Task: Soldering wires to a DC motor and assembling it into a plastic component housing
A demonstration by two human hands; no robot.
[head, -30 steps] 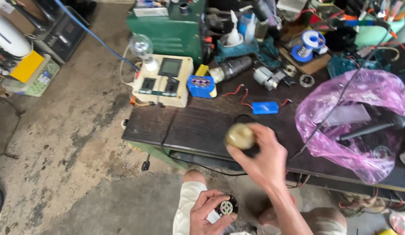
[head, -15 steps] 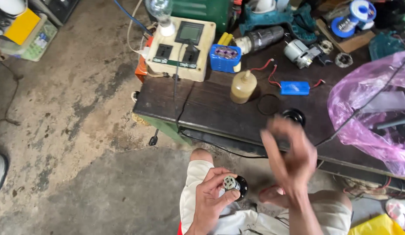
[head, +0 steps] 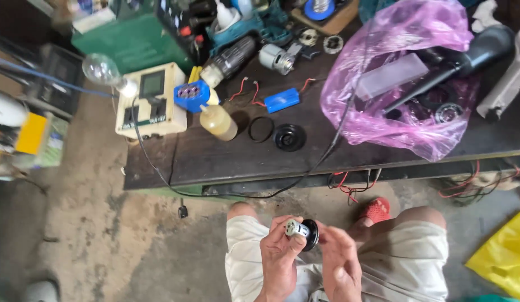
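My left hand grips a small black round motor part with a metal face, held above my knees. The fingertips of my right hand touch the same part from the right side. On the dark workbench in front of me lies a small yellowish bottle on its side. Just right of the bottle sit a black ring and a black round cap.
A pink plastic bag with tools inside covers the bench's right half. A blue battery pack with red leads, a cream meter box and a light bulb sit at the back left. A yellow bag lies on the floor.
My right hand set the yellowish bottle on the bench, drew back, and now touches the motor part in my left hand. The view has tilted right.
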